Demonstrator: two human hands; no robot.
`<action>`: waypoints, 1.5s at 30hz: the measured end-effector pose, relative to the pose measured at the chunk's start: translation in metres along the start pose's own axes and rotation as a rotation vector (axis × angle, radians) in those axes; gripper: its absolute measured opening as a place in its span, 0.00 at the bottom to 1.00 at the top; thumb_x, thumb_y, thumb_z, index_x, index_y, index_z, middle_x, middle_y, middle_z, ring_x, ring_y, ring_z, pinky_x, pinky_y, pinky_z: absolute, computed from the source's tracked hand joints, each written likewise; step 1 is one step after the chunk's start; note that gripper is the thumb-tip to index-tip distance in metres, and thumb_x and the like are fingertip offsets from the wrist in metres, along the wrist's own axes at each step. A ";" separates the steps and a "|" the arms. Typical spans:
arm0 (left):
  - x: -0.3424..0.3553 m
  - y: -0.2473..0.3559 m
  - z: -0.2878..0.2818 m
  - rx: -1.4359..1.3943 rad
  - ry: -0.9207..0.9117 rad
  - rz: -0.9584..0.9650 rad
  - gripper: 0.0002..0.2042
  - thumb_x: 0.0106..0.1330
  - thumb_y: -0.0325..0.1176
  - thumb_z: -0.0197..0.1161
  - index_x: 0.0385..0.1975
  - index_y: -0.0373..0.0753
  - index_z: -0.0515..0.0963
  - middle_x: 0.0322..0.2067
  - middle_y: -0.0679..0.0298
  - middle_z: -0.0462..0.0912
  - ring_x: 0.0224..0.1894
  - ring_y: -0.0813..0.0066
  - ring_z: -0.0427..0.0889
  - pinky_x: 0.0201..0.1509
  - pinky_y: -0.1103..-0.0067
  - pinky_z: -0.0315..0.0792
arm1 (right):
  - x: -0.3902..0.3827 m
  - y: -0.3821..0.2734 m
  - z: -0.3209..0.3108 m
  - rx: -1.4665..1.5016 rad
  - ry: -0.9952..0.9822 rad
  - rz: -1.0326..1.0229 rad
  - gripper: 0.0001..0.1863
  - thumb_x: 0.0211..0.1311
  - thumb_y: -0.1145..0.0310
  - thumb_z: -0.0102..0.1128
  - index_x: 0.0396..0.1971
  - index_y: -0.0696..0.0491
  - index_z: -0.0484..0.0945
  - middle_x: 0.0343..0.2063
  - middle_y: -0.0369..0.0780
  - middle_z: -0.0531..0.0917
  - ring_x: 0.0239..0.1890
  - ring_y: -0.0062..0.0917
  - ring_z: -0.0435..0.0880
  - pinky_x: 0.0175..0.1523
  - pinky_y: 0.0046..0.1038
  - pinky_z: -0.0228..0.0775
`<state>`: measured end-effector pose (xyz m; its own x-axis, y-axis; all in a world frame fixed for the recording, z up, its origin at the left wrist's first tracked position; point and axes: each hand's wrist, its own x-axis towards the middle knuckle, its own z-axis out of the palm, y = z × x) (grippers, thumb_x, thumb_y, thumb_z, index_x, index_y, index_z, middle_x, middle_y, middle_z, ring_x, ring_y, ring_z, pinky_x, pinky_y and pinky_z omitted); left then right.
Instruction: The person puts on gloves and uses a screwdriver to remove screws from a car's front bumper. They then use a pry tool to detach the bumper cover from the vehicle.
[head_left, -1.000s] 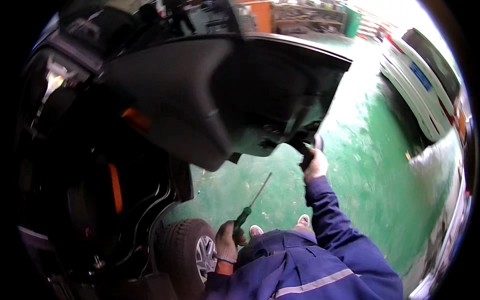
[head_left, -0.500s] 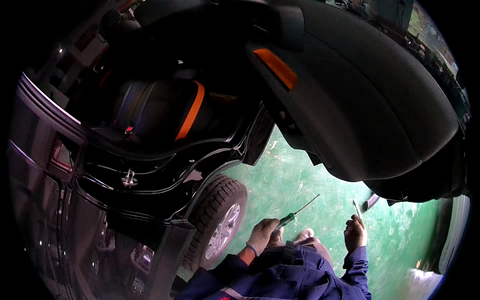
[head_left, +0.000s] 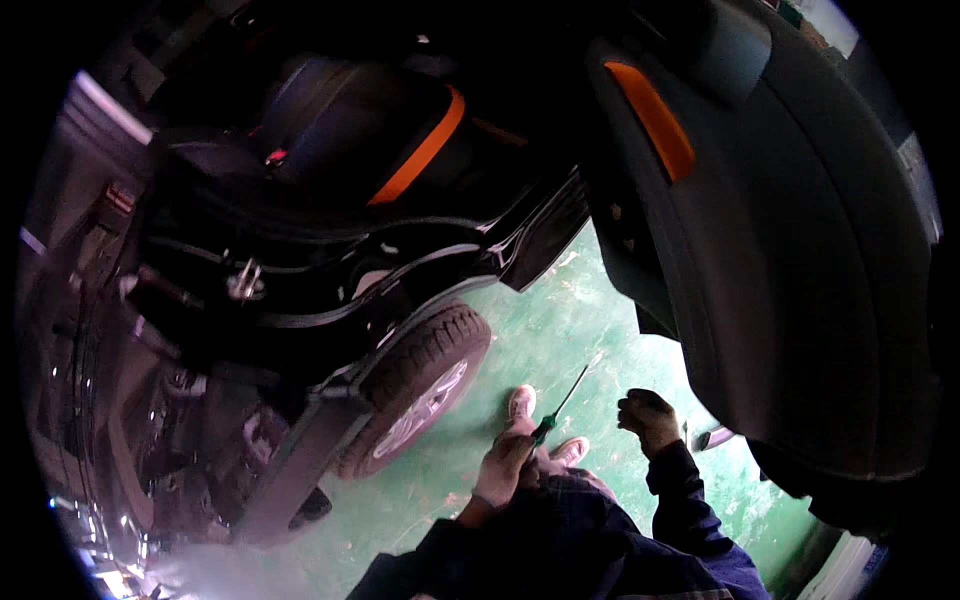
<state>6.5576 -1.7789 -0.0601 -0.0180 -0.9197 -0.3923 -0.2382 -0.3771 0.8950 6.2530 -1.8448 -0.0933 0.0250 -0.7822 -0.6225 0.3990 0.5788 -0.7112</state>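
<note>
Screwdriver with green handle and slim metal shaft (head_left: 545, 428): sits in front of torso, over floor, gripped by left hand (head_left: 502, 468).
Long axis: runs forward and to the right from left fist; tip farthest from body, facing the gap between wheel and door. Tilt up or down: cannot tell.
Nearer hand: left, wrapped round green handle, shaft bare beyond the fingers.
Right hand (head_left: 652, 420): near, to the right of shaft, not touching; about level with handle, tip ahead and to the left. Fingers curled in; cannot tell what, if anything, inside.
Hands: apart from each other, screwdriver and a strip of floor in between.
Sleeves, dark blue cloth (head_left: 690, 505): reach in from lower edge, on both arms.
Wheel, black treaded tyre round silver spokes (head_left: 428, 402): ahead and left of left hand, clear of contact.
Door panel, broad, dark, curved (head_left: 800, 270): open, on the right, closest large thing to right hand; bears slanted orange strip (head_left: 652, 118).
Curved dark piece with pale rim (head_left: 715, 438): just beyond right wrist; kind unclear.
Seat, dark with orange band (head_left: 425, 150): inside doorway, ahead and left, well away from both hands.
Shoes, pale (head_left: 521, 402): one left of shaft, one right of handle.
Floor, green, scuffed (head_left: 572, 315): under all of it.
</note>
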 end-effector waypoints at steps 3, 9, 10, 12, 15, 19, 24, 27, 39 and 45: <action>0.020 -0.029 -0.006 0.080 -0.071 -0.010 0.17 0.76 0.43 0.53 0.47 0.33 0.79 0.41 0.52 0.82 0.45 0.57 0.82 0.51 0.68 0.74 | 0.046 -0.012 0.034 -0.137 0.009 -0.030 0.18 0.62 0.69 0.69 0.51 0.59 0.81 0.37 0.41 0.87 0.35 0.26 0.86 0.40 0.30 0.83; 0.096 -0.011 -0.041 0.438 -0.096 0.385 0.14 0.74 0.38 0.54 0.47 0.35 0.79 0.40 0.51 0.83 0.43 0.55 0.83 0.49 0.65 0.77 | 0.136 -0.092 0.141 -0.135 0.191 -0.250 0.16 0.62 0.71 0.67 0.49 0.59 0.81 0.31 0.38 0.84 0.27 0.20 0.81 0.33 0.25 0.76; 0.107 -0.002 -0.052 0.401 -0.162 0.297 0.14 0.72 0.36 0.55 0.50 0.35 0.78 0.40 0.52 0.83 0.42 0.54 0.83 0.48 0.65 0.78 | 0.153 -0.103 0.146 -0.123 0.234 -0.247 0.20 0.63 0.68 0.66 0.52 0.60 0.79 0.35 0.40 0.85 0.29 0.23 0.83 0.35 0.27 0.78; 0.127 0.011 -0.061 0.187 -0.227 -0.002 0.13 0.71 0.35 0.56 0.50 0.35 0.78 0.37 0.53 0.83 0.38 0.57 0.84 0.44 0.67 0.79 | 0.213 -0.105 0.121 0.111 0.148 -0.361 0.18 0.65 0.66 0.64 0.52 0.58 0.77 0.34 0.40 0.85 0.30 0.24 0.85 0.37 0.29 0.77; 0.148 0.039 -0.070 -0.413 -0.097 -0.537 0.15 0.76 0.40 0.54 0.37 0.34 0.79 0.26 0.59 0.81 0.25 0.73 0.81 0.30 0.76 0.77 | 0.240 -0.122 0.162 0.586 0.066 -0.557 0.16 0.66 0.66 0.62 0.50 0.55 0.77 0.33 0.39 0.83 0.32 0.26 0.83 0.40 0.31 0.75; 0.166 0.043 -0.082 -0.133 -0.091 -0.222 0.13 0.75 0.40 0.54 0.38 0.35 0.76 0.26 0.61 0.79 0.25 0.73 0.81 0.30 0.73 0.76 | 0.204 -0.124 0.186 -0.684 0.555 -0.631 0.12 0.67 0.65 0.61 0.46 0.55 0.77 0.36 0.41 0.83 0.39 0.29 0.83 0.44 0.33 0.75; 0.174 0.067 -0.092 -0.132 -0.246 -0.395 0.11 0.72 0.38 0.59 0.39 0.35 0.76 0.27 0.59 0.79 0.27 0.68 0.81 0.33 0.71 0.77 | 0.180 -0.045 0.165 0.317 0.147 -0.134 0.20 0.67 0.65 0.63 0.55 0.58 0.77 0.40 0.44 0.85 0.38 0.33 0.86 0.45 0.37 0.80; 0.168 0.060 -0.091 0.135 -0.244 0.141 0.13 0.65 0.36 0.62 0.41 0.32 0.76 0.34 0.51 0.81 0.36 0.54 0.82 0.40 0.65 0.77 | 0.147 -0.020 0.145 0.256 0.073 0.098 0.22 0.66 0.64 0.66 0.55 0.60 0.76 0.40 0.46 0.86 0.38 0.32 0.87 0.44 0.36 0.83; 0.099 -0.031 -0.033 0.346 -0.705 0.239 0.08 0.61 0.32 0.63 0.33 0.34 0.81 0.26 0.56 0.83 0.30 0.59 0.85 0.35 0.68 0.77 | 0.021 0.084 0.022 0.090 0.169 0.051 0.20 0.62 0.64 0.70 0.50 0.59 0.82 0.31 0.41 0.86 0.27 0.27 0.86 0.31 0.31 0.83; 0.016 -0.074 0.013 -0.183 -0.467 -0.579 0.06 0.64 0.31 0.61 0.35 0.37 0.78 0.25 0.60 0.81 0.23 0.69 0.83 0.25 0.77 0.76 | -0.089 0.097 -0.059 0.221 0.511 -0.269 0.16 0.65 0.67 0.63 0.47 0.62 0.81 0.32 0.42 0.84 0.28 0.26 0.84 0.31 0.28 0.79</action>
<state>6.5622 -1.7641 -0.1357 -0.3574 -0.4438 -0.8218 -0.1707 -0.8341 0.5246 6.2349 -1.7054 -0.1261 -0.5232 -0.6531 -0.5474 0.5119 0.2728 -0.8146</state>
